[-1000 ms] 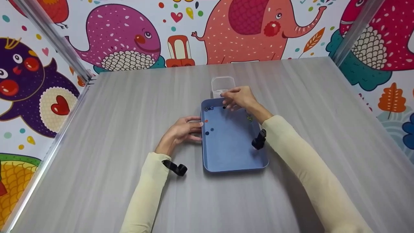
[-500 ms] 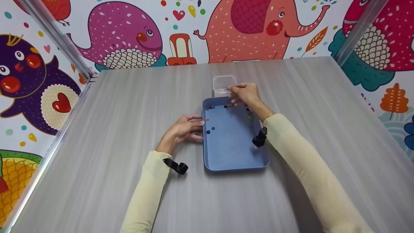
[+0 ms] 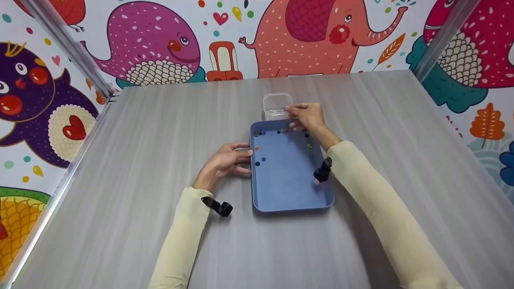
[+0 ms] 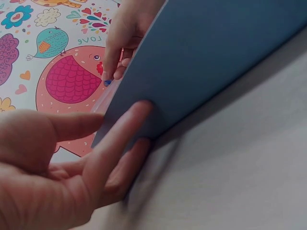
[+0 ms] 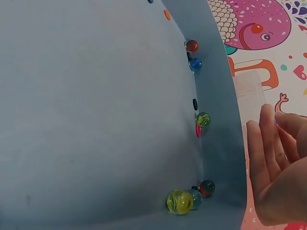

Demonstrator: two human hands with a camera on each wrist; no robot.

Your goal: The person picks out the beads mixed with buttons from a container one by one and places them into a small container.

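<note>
Straight fingers of my left hand (image 3: 227,160) rest against the outer left wall of a blue rectangular tray (image 3: 287,180); the left wrist view shows fingertips on that wall and the thumb by its edge. My right hand (image 3: 309,116) is raised past the tray's far end, beside a clear plastic box (image 3: 266,106). Between its thumb and forefinger it pinches a small blue thing (image 4: 107,83), mostly covered by the fingertips. Inside the tray, along the walls, lie glass marbles, among them a yellow one (image 5: 180,201) and a blue one (image 5: 195,63), and small flat discs, one orange (image 3: 257,148).
Two dark discs, one of them a black disc (image 3: 258,163), lie near the tray's left wall, and a pink ring-like piece (image 3: 317,182) near its right wall. The grey table (image 3: 160,120) surrounds the tray. Printed panels (image 3: 225,24) and metal posts (image 3: 72,52) stand behind and left.
My right hand has moved slightly right and away from me, from over the tray's far edge to beside the clear box, still pinching. My left hand stays on the tray wall.
</note>
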